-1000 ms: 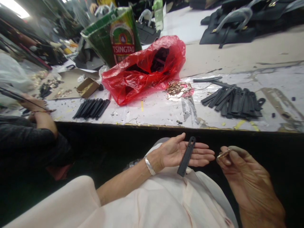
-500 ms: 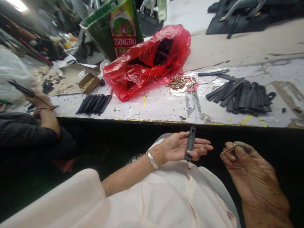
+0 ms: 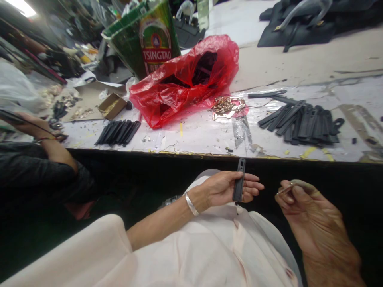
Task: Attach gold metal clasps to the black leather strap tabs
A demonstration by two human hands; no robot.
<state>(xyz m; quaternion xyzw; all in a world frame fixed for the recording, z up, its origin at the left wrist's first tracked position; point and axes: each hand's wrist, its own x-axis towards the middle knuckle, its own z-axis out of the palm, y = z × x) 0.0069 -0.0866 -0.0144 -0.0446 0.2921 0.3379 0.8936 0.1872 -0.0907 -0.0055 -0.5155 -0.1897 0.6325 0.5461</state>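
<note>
Over my lap, my left hand (image 3: 223,186) holds a black leather strap (image 3: 238,185) under its thumb, with a slot showing at the strap's upper end. My right hand (image 3: 311,211), to the right and apart from the left, pinches a small gold metal fitting (image 3: 285,189) between thumb and fingertips. On the bench ahead lies a heap of similar gold metal fittings (image 3: 226,108). A pile of black straps (image 3: 305,121) is to its right, and a neat row of black straps (image 3: 117,132) is to its left.
A red plastic bag (image 3: 185,85) with dark pieces inside leans by a green Tsingtao bin (image 3: 143,36). A small cardboard box (image 3: 112,106) holds tiny yellowish parts. Black handbags (image 3: 296,30) lie at the back right. A co-worker's arm (image 3: 56,149) reaches in at the left.
My left thumb has come down onto the strap, which now shows a plainer side. My right hand keeps its pinch, slightly shifted left. The co-worker's hand has moved left.
</note>
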